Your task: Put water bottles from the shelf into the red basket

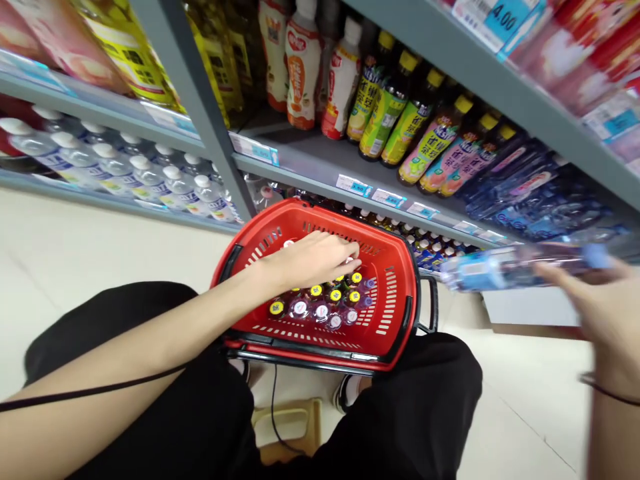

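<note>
My left hand (320, 257) reaches into a red shopping basket (395, 333) between my knees. Its fingers are curled down over a drink bottle with a pale cap (349, 261), and the bottle's body is hidden. Around it stand several upright bottles with yellow caps (316, 291), white or pinkish caps (300, 308) and purple caps (369, 301). Off to the right, my right hand (595, 293) is closed around a clear plastic bottle (515, 267) with a light-blue label and blue cap. It is held sideways, beside the shelf, and blurred by motion.
A grey shelf (320, 160) ahead holds yellow-capped tea bottles (385, 123), white-capped drink bottles (303, 73) and blue-purple water bottles (535, 190). White-capped bottles (145, 173) line the lower left. The basket's black handle (429, 303) sticks out right. A beige stool (313, 427) is below me.
</note>
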Demonstrator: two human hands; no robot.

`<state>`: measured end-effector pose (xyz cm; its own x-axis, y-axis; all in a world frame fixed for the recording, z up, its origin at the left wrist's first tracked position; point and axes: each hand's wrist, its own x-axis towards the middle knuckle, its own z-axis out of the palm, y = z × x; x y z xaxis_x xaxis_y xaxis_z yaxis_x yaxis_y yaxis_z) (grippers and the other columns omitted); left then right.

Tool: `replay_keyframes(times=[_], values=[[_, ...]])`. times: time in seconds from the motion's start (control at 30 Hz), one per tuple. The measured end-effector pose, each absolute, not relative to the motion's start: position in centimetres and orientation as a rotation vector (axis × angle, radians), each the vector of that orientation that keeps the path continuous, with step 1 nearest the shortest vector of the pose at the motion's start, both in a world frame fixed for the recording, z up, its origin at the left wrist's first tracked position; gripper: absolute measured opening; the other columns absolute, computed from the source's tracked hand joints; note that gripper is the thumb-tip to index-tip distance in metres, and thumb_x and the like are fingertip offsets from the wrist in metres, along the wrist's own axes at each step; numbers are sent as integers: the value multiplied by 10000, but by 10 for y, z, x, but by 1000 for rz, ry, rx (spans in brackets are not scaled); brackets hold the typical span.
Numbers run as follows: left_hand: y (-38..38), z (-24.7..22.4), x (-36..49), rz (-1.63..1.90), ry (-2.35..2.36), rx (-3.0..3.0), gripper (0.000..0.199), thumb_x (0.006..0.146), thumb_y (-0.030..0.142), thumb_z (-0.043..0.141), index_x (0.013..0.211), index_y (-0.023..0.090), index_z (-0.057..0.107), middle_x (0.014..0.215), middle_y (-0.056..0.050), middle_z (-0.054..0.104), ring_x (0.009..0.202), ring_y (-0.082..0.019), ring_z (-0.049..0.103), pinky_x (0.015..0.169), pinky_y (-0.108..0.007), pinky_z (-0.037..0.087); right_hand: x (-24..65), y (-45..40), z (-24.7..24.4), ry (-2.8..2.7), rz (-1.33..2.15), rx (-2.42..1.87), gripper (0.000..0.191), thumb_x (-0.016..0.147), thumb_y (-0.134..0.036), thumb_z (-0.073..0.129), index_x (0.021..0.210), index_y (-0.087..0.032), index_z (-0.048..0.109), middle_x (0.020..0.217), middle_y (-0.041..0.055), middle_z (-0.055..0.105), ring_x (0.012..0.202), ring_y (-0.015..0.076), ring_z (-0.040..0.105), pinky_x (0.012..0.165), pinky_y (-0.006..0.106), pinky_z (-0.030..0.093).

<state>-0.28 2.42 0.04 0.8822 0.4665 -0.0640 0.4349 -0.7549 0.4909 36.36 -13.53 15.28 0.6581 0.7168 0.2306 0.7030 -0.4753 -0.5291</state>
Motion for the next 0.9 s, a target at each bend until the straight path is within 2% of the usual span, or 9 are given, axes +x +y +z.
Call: replay_keyframes(times=[0.07, 0.13, 0.2, 0.23, 0.37, 0.47, 0.57, 0.73, 0.9], values=[[15, 6, -2, 183, 636, 2409, 526, 1046, 565, 368, 1343, 182, 572, 1256, -125, 703, 1049, -278, 706, 908, -380, 484, 305, -126, 120, -1151, 445, -2046, 590, 503, -638, 934, 901, -224, 798, 967, 164, 794, 899, 373, 764, 860, 554, 624], [5, 8, 0, 235, 608, 2320, 833, 923, 733, 501, 1548, 204, 350, 1453, -153, 594, 1172, -313, 672, 944, -383, 483, 256, -110, 87, -1263, 772, -1921, 537, 599, -541, 929, 985, -203, 771, 965, 115, 798, 865, 321, 771, 827, 497, 644], [-1, 8, 2, 263, 599, 2326, 1119, 794, 789, 628, 1622, 201, 159, 1476, -182, 575, 1206, -353, 662, 944, -398, 491, 218, -94, 64, -1372, 809, -1851, 468, 649, -488, 916, 980, -206, 744, 943, 79, 791, 818, 272, 761, 768, 417, 644], [-2, 8, 2, 283, 612, 2344, 1150, 772, 767, 665, 1621, 188, 150, 1413, -184, 626, 1174, -361, 681, 925, -399, 501, 203, -87, 57, -1408, 796, -1829, 448, 661, -475, 911, 975, -213, 727, 938, 62, 785, 809, 252, 755, 739, 380, 639], [3, 8, -5, 369, 768, 2358, 808, 815, 639, 667, 1395, 114, 467, 1051, -153, 770, 965, -342, 752, 780, -367, 532, 175, -67, 46, -1334, 827, -1668, 576, 634, -422, 941, 1057, -252, 590, 946, 11, 755, 806, 209, 735, 719, 323, 615], [10, 10, -12, 486, 876, 2307, 710, 793, 598, 691, 1296, 123, 530, 1030, -149, 769, 929, -351, 755, 745, -387, 540, 179, -60, 28, -1245, 944, -1404, 621, 690, -416, 918, 1165, -261, 549, 1081, 23, 733, 927, 196, 715, 843, 331, 590], [16, 7, -14, 590, 1024, 2020, 704, 732, 631, 754, 1219, 158, 569, 972, -106, 772, 882, -329, 755, 728, -390, 551, 185, -61, -6, -1057, 1227, -1232, 531, 848, -590, 750, 1209, -225, 615, 1178, 76, 719, 1039, 213, 687, 885, 338, 564], [19, -10, 0, 823, 1002, 1458, 585, 778, 576, 781, 1160, 171, 600, 1091, -95, 757, 955, -260, 739, 836, -381, 584, 172, -75, -41, -615, 1755, -1095, 661, 891, -781, 524, 1105, -176, 680, 997, 105, 746, 933, 270, 699, 692, 358, 581], [18, -22, 14, 863, 795, 1326, 560, 842, 513, 759, 1245, 177, 563, 1091, -83, 739, 915, -229, 717, 828, -341, 572, 158, -79, -47, -537, 1696, -1062, 625, 886, -739, 594, 1033, -141, 703, 837, 88, 722, 644, 202, 651, 441, 259, 481]])
